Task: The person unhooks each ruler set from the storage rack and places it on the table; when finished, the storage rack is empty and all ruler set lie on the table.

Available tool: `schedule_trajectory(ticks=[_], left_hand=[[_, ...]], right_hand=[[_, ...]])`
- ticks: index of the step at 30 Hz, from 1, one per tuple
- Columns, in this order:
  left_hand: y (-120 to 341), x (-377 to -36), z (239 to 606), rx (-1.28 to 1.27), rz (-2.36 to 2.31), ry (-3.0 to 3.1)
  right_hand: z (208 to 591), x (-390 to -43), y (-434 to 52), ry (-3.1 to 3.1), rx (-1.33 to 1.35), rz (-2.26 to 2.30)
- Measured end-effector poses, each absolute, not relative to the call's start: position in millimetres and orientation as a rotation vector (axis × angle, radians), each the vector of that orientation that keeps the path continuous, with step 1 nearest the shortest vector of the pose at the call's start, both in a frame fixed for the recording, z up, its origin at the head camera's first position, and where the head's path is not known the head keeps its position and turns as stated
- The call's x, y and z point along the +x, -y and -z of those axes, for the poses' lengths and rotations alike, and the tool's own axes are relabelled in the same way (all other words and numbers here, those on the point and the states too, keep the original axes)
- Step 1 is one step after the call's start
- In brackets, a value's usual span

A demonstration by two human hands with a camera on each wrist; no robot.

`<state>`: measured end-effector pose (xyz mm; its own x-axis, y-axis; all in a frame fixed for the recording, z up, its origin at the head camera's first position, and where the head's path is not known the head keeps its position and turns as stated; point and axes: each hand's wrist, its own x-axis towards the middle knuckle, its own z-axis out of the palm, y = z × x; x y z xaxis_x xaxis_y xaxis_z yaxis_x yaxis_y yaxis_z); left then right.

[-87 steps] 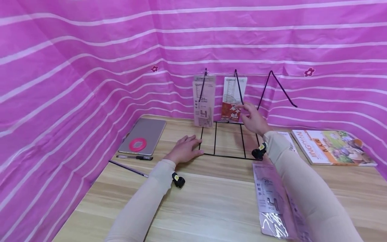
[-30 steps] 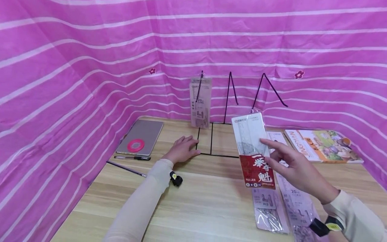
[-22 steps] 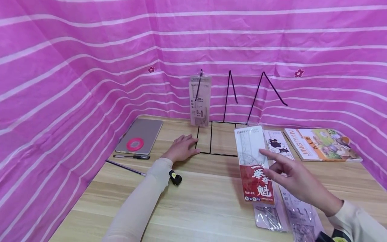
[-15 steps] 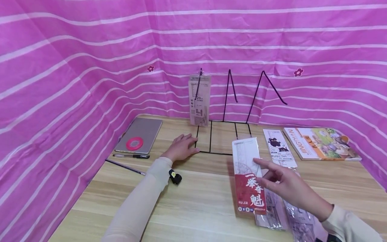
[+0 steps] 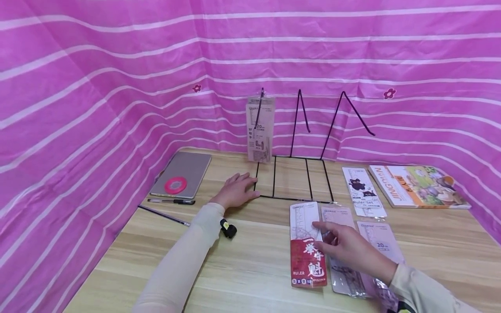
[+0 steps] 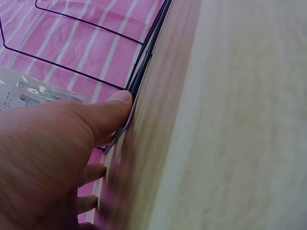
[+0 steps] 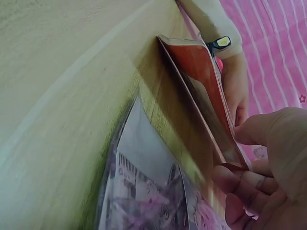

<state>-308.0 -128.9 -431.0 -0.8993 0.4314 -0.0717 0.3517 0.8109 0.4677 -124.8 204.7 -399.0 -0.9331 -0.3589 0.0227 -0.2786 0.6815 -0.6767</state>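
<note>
- The right hand (image 5: 348, 248) pinches the red-and-white packaged ruler (image 5: 307, 243), low over the wooden counter (image 5: 254, 265) beside two clear ruler packets (image 5: 344, 252); better to set it flat, edges parallel.
- The left hand (image 5: 235, 193), fingers spread, presses beside the black wire rack (image 5: 291, 178), steadying it.

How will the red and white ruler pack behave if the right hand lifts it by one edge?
The ruler pack probably stays fairly stiff: in the right wrist view it stands straight, edge up. It looks thin, so likely light. Its glossy sleeve may slip in the right hand.
</note>
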Motion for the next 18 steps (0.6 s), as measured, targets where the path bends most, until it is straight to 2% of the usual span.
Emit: schedule_trajectory(ticks=[18], left_hand=[[127.9, -306.7, 431.2, 0.61, -0.685, -2.828]], right_hand=[[408.1, -133.0, -200.1, -2.917, -0.527, 0.797]])
